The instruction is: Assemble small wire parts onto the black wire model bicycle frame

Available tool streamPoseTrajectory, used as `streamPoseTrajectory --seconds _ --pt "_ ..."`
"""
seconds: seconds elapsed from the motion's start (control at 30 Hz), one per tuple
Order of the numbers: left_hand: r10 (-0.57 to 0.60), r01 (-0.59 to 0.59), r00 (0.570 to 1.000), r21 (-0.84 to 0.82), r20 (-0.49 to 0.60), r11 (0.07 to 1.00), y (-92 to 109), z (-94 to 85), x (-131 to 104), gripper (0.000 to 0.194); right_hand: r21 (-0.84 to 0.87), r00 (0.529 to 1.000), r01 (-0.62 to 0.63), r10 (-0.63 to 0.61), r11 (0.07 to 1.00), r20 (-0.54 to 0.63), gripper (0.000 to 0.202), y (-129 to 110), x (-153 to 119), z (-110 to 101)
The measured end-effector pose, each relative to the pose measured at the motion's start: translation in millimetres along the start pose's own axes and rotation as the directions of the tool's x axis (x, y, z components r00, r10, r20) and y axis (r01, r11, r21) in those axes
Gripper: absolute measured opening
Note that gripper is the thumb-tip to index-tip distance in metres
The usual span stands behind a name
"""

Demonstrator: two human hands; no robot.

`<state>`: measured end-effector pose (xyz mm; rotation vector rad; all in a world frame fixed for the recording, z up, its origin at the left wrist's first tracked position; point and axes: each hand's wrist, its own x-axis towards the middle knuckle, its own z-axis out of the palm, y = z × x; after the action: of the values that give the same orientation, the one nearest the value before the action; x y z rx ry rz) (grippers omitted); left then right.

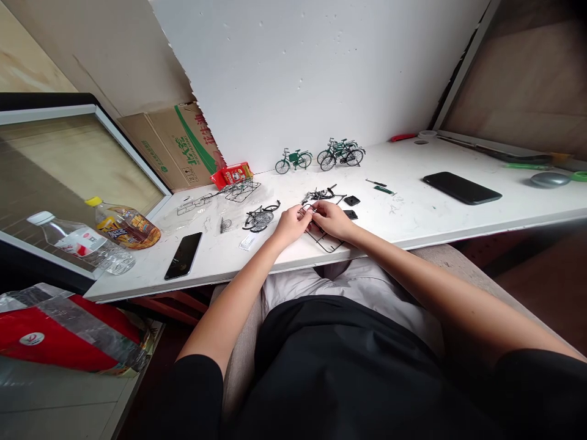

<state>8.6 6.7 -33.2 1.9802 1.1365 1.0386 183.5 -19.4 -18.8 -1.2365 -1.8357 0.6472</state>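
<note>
My left hand (293, 223) and my right hand (331, 219) meet near the table's front edge, fingers pinched around a small dark part that is mostly hidden. Beneath them a thin black part frame (329, 247) lies on the white table. Black bicycle parts (321, 194) are just beyond my fingers, with two small black pieces (351, 200) to their right. Left of my left hand lies a pile of black wheels and parts (259, 219). Assembled green model bicycles (293, 160) stand by the wall.
A phone (183, 255), two bottles (126, 225) and a cardboard box (177, 146) are at the left. A red packet (233, 175) sits by more part frames. At the right are small green-handled tools (384, 190), a black phone (461, 187) and a grey mouse-like object (549, 179).
</note>
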Motion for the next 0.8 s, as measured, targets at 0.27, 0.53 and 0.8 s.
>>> streamPoseTrajectory --seconds 0.27,0.53,0.8 --pt "0.0 0.0 1.0 0.004 -0.001 1.0 2.1 0.0 -0.7 0.028 0.001 1.0 -0.003 0.003 1.0 0.001 0.013 0.7 0.4 0.5" --pt "-0.009 0.01 1.0 -0.018 0.004 1.0 5.0 -0.4 -1.8 0.029 0.005 1.0 -0.001 0.001 1.0 0.004 0.012 0.9 -0.2 0.5" --pt "-0.013 0.013 1.0 -0.039 0.012 0.999 4.8 -0.7 -2.1 0.031 0.016 1.0 -0.004 0.004 1.0 0.016 0.013 1.4 0.0 0.1"
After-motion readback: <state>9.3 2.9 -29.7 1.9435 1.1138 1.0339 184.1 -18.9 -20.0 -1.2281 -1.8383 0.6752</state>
